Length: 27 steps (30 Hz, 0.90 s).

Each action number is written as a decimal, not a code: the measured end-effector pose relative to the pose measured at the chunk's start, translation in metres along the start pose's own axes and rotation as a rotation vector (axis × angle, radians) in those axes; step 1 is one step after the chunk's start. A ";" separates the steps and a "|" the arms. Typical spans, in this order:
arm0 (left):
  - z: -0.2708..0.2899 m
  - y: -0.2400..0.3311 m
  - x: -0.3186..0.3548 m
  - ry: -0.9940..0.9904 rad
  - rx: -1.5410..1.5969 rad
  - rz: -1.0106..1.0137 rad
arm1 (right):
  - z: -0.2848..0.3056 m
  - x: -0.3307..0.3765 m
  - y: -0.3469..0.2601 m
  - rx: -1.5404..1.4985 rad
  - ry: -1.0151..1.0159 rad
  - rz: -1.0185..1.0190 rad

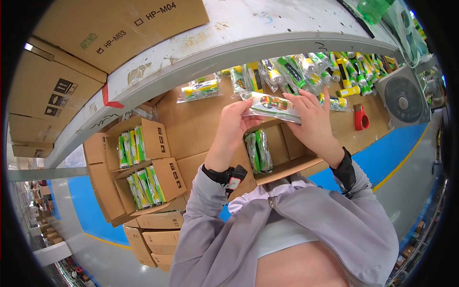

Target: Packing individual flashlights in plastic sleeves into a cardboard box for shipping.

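Note:
Both hands hold a flat clear plastic packet (273, 103) with a white card and a colourful picture inside, level above the cardboard table. My left hand (233, 123) pinches its left end, the thumb along the edge. Around the right end, my right hand (311, 117) has its thumb below and fingers on top. Just under the packet stands an open carton (287, 165), with several bagged green-and-white packs (258, 150) upright in its left part. Beyond the hands lies a heap of bagged green, yellow and white tubes (299, 69); their exact kind is unclear.
To the left, two open cartons (165, 177) hold upright green and yellow packs. A red tape dispenser (361, 117) and a grey fan (403, 99) stand at right. Overhead runs a white shelf (229, 40) carrying large cartons (119, 28). More closed cartons (155, 234) sit on the floor.

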<state>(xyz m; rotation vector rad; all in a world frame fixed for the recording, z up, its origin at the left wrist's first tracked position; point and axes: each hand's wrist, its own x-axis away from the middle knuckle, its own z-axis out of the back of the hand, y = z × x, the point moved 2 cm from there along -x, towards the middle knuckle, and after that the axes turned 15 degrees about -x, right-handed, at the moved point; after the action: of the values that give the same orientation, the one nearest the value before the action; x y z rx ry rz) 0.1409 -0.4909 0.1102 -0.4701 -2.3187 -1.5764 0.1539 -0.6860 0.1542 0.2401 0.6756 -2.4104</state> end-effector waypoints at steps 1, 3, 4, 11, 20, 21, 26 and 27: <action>-0.012 0.000 0.011 0.004 -0.012 -0.015 | 0.005 0.002 0.001 0.011 0.003 0.075; -0.017 -0.013 0.023 -0.047 -0.122 0.012 | 0.009 0.014 0.016 -0.154 -0.119 0.002; -0.018 -0.020 0.027 -0.095 -0.229 0.040 | 0.009 0.020 0.023 -0.320 -0.246 -0.069; 0.012 -0.012 0.038 0.324 -1.094 -0.091 | 0.010 0.054 0.054 -0.125 -0.461 0.281; 0.044 -0.099 -0.005 0.069 -1.269 -0.283 | -0.094 0.056 0.070 -0.090 -0.909 0.751; 0.044 -0.103 -0.005 0.106 -1.234 -0.293 | -0.106 0.058 0.073 -0.091 -0.911 0.756; 0.049 -0.103 -0.007 0.118 -1.136 -0.328 | -0.169 0.063 0.088 -0.105 -0.889 0.924; 0.049 -0.100 -0.006 0.103 -1.129 -0.318 | -0.178 0.066 0.092 -0.100 -0.836 0.968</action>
<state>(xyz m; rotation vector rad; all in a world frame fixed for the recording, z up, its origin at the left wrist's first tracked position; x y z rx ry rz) 0.1012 -0.4806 0.0071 -0.2134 -1.2496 -2.8876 0.1589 -0.6892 -0.0563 -0.3952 0.1873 -1.3375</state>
